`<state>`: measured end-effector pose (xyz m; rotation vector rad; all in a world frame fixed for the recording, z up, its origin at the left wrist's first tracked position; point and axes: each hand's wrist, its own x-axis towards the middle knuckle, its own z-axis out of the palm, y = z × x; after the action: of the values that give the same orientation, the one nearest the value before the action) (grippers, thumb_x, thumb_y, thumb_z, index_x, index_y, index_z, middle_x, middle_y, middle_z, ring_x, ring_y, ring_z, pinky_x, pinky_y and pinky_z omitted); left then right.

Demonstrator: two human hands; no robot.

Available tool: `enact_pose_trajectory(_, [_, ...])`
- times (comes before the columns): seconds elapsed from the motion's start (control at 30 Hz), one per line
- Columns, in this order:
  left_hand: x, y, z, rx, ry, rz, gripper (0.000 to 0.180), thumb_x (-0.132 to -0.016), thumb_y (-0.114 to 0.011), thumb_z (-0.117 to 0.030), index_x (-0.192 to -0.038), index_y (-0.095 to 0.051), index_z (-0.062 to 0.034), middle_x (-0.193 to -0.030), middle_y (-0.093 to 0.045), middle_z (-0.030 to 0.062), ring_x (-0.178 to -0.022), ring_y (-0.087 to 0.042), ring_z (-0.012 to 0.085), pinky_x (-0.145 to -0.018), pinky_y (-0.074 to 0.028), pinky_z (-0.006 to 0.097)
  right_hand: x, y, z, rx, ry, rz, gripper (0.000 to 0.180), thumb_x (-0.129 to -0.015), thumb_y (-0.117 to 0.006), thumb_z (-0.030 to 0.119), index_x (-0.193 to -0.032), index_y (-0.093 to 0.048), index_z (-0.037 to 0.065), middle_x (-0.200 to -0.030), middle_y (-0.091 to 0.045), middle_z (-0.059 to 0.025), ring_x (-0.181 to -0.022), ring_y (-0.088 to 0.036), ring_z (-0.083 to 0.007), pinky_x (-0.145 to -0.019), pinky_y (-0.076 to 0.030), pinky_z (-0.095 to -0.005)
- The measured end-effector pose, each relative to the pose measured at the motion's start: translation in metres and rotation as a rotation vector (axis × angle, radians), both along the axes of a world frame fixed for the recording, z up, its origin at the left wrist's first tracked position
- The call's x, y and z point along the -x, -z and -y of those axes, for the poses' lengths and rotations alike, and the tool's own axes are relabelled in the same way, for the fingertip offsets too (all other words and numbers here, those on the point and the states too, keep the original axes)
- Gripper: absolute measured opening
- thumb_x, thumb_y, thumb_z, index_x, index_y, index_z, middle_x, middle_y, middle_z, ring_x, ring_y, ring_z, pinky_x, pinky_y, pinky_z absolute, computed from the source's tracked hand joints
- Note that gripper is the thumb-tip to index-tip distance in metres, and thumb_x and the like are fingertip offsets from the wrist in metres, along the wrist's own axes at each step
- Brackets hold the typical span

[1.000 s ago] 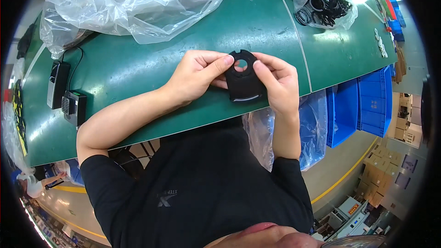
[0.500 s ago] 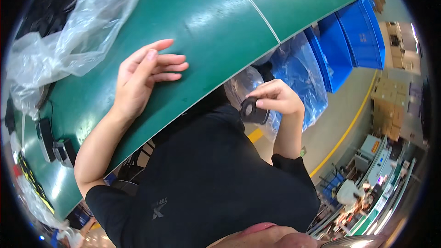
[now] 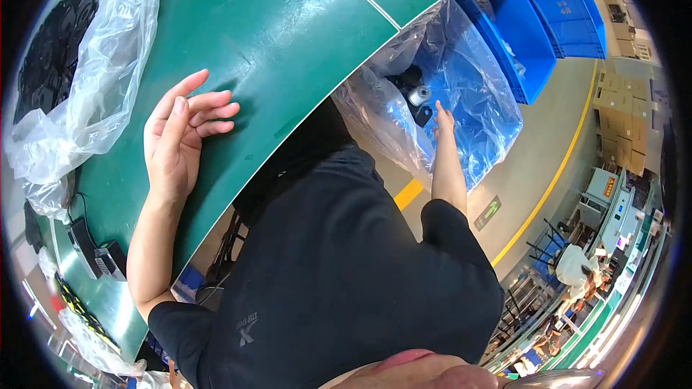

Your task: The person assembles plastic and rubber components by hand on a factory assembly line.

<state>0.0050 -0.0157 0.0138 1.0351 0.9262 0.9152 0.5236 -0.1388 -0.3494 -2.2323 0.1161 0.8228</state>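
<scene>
Black part with its pale round centre lies in the plastic-lined bin, just off your open right hand; let it settle gently; keep your empty left hand flat on the green table.

Head camera looks steeply down (tilted) over green table.

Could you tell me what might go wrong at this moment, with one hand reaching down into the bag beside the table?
The right hand reaches into the plastic-lined bin well off to the side, above the black part; the part may land hard on the parts below. The body leans sideways with only the left hand flat on the table, so balance could slip. The loose plastic liner might snag the fingers.
</scene>
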Motion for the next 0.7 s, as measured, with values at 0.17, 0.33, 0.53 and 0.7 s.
enact_pose_trajectory(0.17, [-0.003, 0.001, -0.004, 0.012, 0.001, 0.010, 0.043, -0.095, -0.041, -0.025, -0.126, -0.041, 0.0062, -0.103, -0.061, 0.0196, -0.092, -0.063, 0.0256, -0.076, -0.052, 0.033, -0.003, 0.021, 0.019, 0.057, -0.134, -0.056, 0.066, -0.075, -0.071, 0.039, -0.126, -0.047, 0.006, -0.110, -0.056, -0.0050, -0.087, -0.054, -0.0176, -0.067, -0.041, -0.0362])
enact_pose_trajectory(0.33, [0.007, 0.002, 0.000, 0.032, -0.024, -0.039, 0.041, -0.094, -0.045, -0.022, -0.125, -0.042, 0.0043, -0.102, -0.061, 0.0195, -0.091, -0.063, 0.0261, -0.076, -0.052, 0.033, 0.037, -0.038, -0.016, -0.195, -0.299, -0.157, 0.038, -0.082, -0.065, 0.021, -0.113, -0.057, 0.002, -0.093, -0.063, -0.0050, -0.073, -0.059, -0.0136, -0.054, -0.043, -0.0230])
enact_pose_trajectory(0.53, [-0.008, -0.005, -0.011, 0.069, 0.093, 0.071, 0.034, -0.093, -0.048, -0.017, -0.120, -0.048, 0.0034, -0.099, -0.062, 0.0174, -0.088, -0.063, 0.0226, -0.077, -0.053, 0.032, 0.085, -0.235, -0.047, -0.313, -1.046, -0.359, 0.032, -0.082, -0.065, 0.020, -0.105, -0.062, -0.002, -0.091, -0.067, -0.0087, -0.081, -0.062, -0.0146, -0.072, -0.048, -0.0265])
enact_pose_trajectory(0.7, [-0.001, 0.005, -0.005, 0.019, 0.134, 0.148, 0.030, -0.094, -0.047, -0.013, -0.119, -0.050, 0.0024, -0.098, -0.063, 0.0147, -0.088, -0.063, 0.0187, -0.077, -0.052, 0.029, 0.163, -0.386, -0.094, -0.756, -1.807, -0.253, 0.030, -0.075, -0.064, 0.010, -0.099, -0.062, -0.007, -0.085, -0.067, -0.0171, -0.078, -0.065, -0.0239, -0.071, -0.049, -0.0308])
